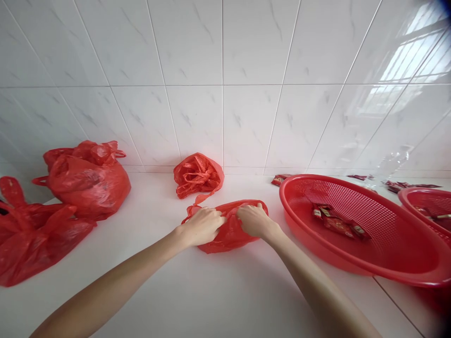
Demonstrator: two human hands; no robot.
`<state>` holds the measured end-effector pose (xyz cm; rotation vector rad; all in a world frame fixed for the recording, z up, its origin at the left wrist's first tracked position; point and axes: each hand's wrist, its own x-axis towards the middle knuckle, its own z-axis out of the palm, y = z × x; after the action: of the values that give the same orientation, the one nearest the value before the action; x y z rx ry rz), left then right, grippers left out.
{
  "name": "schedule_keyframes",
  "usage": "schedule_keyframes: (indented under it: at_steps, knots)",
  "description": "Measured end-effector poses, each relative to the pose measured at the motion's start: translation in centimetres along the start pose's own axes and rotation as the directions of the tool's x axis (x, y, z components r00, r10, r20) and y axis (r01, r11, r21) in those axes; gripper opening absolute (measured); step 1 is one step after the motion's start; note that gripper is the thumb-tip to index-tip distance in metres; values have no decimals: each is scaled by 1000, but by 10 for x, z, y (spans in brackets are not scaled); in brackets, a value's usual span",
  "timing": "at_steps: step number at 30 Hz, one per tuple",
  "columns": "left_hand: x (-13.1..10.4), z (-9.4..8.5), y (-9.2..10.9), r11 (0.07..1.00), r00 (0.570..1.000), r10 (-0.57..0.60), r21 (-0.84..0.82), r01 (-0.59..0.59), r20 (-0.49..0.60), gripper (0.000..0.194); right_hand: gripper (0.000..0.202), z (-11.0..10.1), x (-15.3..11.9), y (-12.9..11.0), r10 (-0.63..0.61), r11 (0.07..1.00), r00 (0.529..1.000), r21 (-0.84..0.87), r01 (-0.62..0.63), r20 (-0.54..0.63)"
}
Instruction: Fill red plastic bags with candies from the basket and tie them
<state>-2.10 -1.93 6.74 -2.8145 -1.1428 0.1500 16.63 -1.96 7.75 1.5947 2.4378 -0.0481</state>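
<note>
A red plastic bag (pixel 229 234) lies on the white counter in front of me, between both hands. My left hand (pixel 203 226) grips its left side with curled fingers. On the right side of the opening, my right hand (pixel 254 219) is closed on the same bag. Whatever the bag holds is hidden. Just behind it, against the wall, sits a crumpled bundle of red plastic bags (pixel 198 174), with a strip trailing toward the bag I hold.
To the right stands a large red plastic basket (pixel 317 251) with several small red packets (pixel 336 225) inside. A second red basket (pixel 410 199) and a clear bottle (pixel 392 162) are farther right. Filled red bags (pixel 89 180) stand at left. White tiled wall behind.
</note>
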Motion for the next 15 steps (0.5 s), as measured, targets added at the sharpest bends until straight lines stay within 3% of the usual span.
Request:
schedule_keyframes:
  at_steps: [3,8,15]
  knots:
    - [4,3,-7,998,998,26,-59,-22,65,20,34,9,8,2,-60,998,998,-3,60,13]
    - [8,11,-27,987,978,-87,-120,111,189,15,26,20,16,9,-105,995,993,7,104,53]
    - [0,18,-53,930,910,-257,-173,325,326,71,24,18,13,11,-76,996,997,50,74,27]
